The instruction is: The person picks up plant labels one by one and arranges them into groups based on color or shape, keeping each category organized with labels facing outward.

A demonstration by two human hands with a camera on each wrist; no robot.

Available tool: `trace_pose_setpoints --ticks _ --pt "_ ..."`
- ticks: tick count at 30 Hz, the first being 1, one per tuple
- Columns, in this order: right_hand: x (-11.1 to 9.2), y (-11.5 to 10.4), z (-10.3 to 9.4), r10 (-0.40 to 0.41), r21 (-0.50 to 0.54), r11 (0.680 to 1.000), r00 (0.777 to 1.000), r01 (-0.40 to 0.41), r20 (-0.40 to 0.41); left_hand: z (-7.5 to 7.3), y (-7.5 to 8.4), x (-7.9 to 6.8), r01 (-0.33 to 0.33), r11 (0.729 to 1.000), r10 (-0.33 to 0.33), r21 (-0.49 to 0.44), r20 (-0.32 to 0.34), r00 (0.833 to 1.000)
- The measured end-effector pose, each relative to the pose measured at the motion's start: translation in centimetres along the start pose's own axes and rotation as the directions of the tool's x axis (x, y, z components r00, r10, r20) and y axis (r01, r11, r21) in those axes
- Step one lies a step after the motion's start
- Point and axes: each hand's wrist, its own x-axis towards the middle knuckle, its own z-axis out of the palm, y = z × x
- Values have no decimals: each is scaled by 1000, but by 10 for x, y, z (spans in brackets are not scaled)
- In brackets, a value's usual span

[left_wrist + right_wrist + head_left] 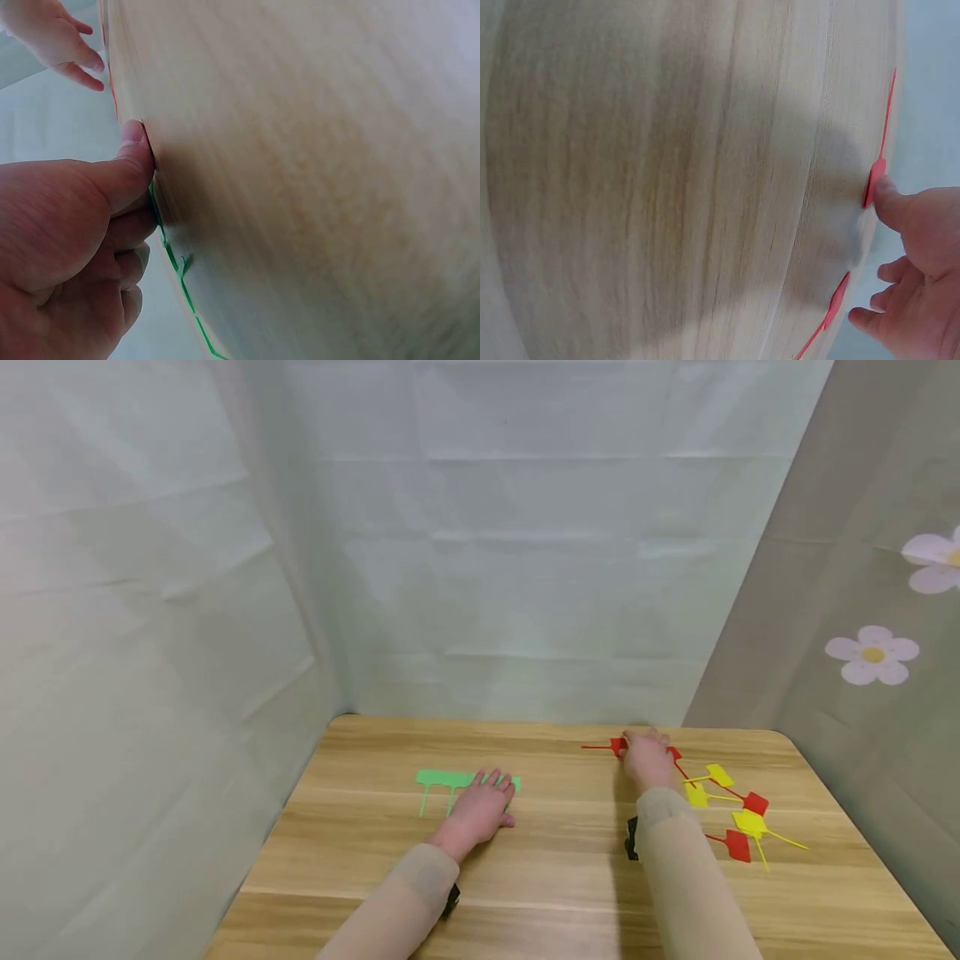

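My left hand (480, 810) lies over the right part of a row of green tags (435, 777), its fingers stretched forward. Thin tails hang from the row toward me. Low over the table in the left wrist view, the thumb (133, 157) and fingertips are down by the green edge. At the back right, my right hand (649, 762) touches a red tag (617, 746) with its thumb; the tag's tail points left. The right wrist view has that thumb (889, 204) against the red tag, with the other fingers spread apart near a second red tag (837, 300).
Right of my right forearm lie more tags with thin tails: several yellow tags (750, 823) and red tags (738, 846), some overlapping. The wooden table (555, 893) ends at a pale cloth (525, 610) behind. A flower-patterned cloth (795, 610) hangs at the right.
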Motion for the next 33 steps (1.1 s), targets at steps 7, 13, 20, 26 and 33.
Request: trace_pose_setpoints --ticks 7,13,20,26,33 --pt "3 6 0 27 -15 1000 996 -26 89 -2 3 1 12 1000 -11 -8 24 1000" --pt "5 -2 -6 30 -65 998 996 -25 79 -6 3 -1 17 1000 -16 -20 24 1000" --pt "8 -4 -10 48 -114 993 998 -44 31 -8 4 -1 7 1000 -6 -19 29 1000" --pt "8 -1 -9 68 -76 995 997 -69 -24 -6 3 -1 10 1000 -10 -3 31 999" --pt "6 0 -10 102 -24 994 993 -103 -59 -8 2 0 21 1000 -21 -13 39 999"
